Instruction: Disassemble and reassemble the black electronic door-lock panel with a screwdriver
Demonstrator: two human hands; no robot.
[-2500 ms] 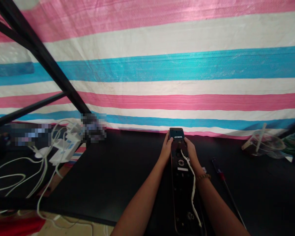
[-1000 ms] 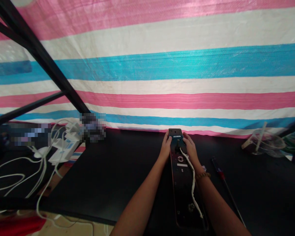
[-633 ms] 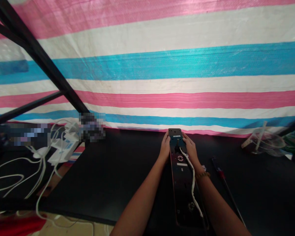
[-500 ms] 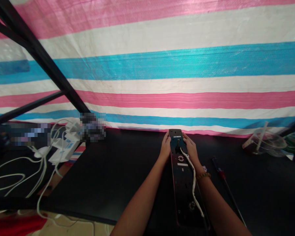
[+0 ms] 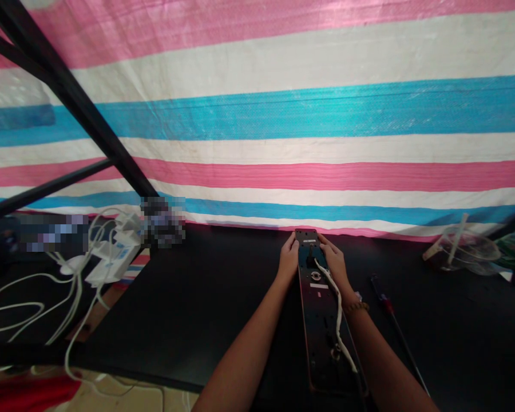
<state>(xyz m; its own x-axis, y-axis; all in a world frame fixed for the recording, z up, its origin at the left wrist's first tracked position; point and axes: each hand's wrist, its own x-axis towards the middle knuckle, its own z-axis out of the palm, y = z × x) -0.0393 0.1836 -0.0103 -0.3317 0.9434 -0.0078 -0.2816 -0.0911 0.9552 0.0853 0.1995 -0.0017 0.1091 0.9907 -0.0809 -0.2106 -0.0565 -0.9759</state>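
Note:
Between my two hands lies a long, dark door lock panel point(image 5: 320, 312), its fitted back face turned up and its length running away from me. A white cable point(image 5: 339, 309) comes out near its far part and trails along it towards me. My left hand point(image 5: 289, 257) grips the far left edge, fingers wrapped round the side. On the opposite edge my right hand point(image 5: 333, 260) is closed in the same way, a beaded bracelet on its wrist. The undersides of the panel and the fingertips are hidden. A screwdriver point(image 5: 385, 303) with a long shaft rests to the right of my right arm.
The panel is over a black table point(image 5: 189, 303). At the right back stands a clear plastic cup point(image 5: 448, 252) with a straw. White cables and a power strip point(image 5: 114, 260) crowd the left side, near a black metal frame point(image 5: 86, 120). Behind hangs a striped tarp point(image 5: 283, 114).
The panel's far end has dipped slightly and its tilt has shifted a little. Both hands keep their hold in nearly the same place.

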